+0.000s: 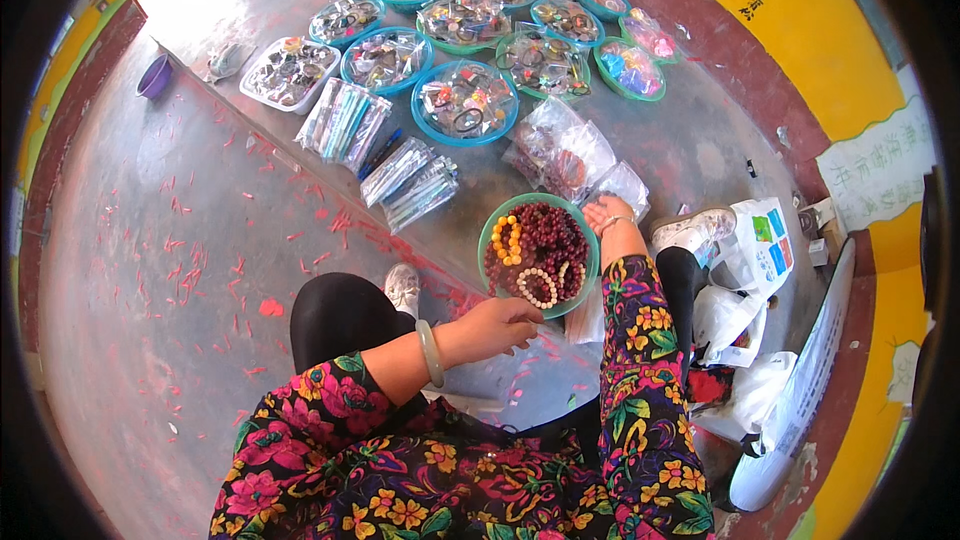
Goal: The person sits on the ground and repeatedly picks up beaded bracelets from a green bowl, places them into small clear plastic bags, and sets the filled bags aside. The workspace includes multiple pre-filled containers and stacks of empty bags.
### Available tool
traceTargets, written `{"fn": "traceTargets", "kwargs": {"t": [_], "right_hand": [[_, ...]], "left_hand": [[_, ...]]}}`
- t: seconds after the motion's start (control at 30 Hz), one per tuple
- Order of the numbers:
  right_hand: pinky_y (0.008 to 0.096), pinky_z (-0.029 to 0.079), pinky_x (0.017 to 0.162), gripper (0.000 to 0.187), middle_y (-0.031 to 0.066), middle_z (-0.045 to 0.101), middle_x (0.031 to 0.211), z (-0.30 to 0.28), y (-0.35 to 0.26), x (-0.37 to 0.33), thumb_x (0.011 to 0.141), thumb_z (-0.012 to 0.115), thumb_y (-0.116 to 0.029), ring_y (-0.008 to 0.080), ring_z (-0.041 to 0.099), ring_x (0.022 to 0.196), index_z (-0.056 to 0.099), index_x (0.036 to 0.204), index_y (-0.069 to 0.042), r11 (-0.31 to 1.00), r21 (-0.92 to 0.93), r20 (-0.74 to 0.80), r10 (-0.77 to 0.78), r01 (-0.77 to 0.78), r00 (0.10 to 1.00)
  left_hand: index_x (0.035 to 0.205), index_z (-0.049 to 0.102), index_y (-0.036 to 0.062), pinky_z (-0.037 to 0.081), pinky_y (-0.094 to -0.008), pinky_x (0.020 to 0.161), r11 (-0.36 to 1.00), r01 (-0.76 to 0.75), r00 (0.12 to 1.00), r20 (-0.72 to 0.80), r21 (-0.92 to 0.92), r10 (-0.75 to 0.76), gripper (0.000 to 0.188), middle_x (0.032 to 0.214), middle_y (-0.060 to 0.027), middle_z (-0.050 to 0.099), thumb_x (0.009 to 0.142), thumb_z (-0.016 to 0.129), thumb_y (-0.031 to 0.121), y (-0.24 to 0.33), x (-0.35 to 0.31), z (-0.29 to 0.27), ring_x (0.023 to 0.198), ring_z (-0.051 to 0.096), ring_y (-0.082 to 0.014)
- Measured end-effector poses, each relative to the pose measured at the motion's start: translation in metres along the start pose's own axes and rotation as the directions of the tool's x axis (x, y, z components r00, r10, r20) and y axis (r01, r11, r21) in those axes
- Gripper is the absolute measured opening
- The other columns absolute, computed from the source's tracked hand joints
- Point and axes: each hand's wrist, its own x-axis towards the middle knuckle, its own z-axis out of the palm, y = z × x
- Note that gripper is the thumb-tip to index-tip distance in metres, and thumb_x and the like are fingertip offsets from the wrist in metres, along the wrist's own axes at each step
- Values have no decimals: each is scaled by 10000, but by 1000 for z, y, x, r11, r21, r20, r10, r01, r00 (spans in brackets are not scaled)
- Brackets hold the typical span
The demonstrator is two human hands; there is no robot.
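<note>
A green round basin point(490, 258) stands in front of me. Strings of dark red beads point(548, 228), an amber-yellow bead bracelet point(506, 241) and a pale bead bracelet point(537, 288) lie in it. My left hand point(497, 328), with a pale bangle at its wrist, hovers by the basin's near rim. Its fingers are loosely bent and apart, with nothing visible in them. Beyond the basin's right rim, my right hand point(608, 213) has its fingers bent at the edge of a clear plastic bag point(625, 186); its fingertips are partly hidden.
Several basins of small wrapped goods point(465, 100) stand ahead. Bundles of slim packets point(410, 183) and more clear bags point(562, 148) lie nearer. White carrier bags point(730, 315) sit at my right by the wall. A purple bucket point(155, 77) stands far left.
</note>
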Motion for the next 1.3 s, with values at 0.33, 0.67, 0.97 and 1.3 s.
{"fn": "traceTargets", "kwargs": {"t": [0.33,0.67,0.97,1.3], "right_hand": [[315,495,584,246,106,612,884,-91,31,-85,842,474,-96,210,618,749,500,1079,-38,959,-188,77,-203,214,976],[390,460,817,461,205,611,971,-112,155,-137,650,665,-348,333,583,935,604,944,1,128,-992,-35,-414,20,910],[415,457,819,395,229,596,985,-100,155,-162,707,610,-253,373,571,938,585,967,43,220,-975,-114,-395,-26,912],[415,463,804,270,235,600,955,-100,165,-154,730,547,-170,368,580,913,607,922,10,201,-980,-112,-484,-14,868]], "left_hand": [[1035,565,29,502,-258,622,990,-80,994,-66,114,88,228,869,-50,620,885,472,173,-19,-1,-5,774,610,-125],[1020,555,-10,500,-260,617,998,-41,989,-138,38,46,230,876,-80,603,878,481,155,-28,8,-9,775,607,-153],[968,568,-17,484,-271,515,995,-45,974,-216,87,63,238,828,-104,601,837,472,157,-44,14,-12,599,589,-161],[946,576,-14,494,-275,585,990,-82,977,-189,112,103,248,810,-96,602,826,460,170,-40,12,-9,717,621,-180]]}}
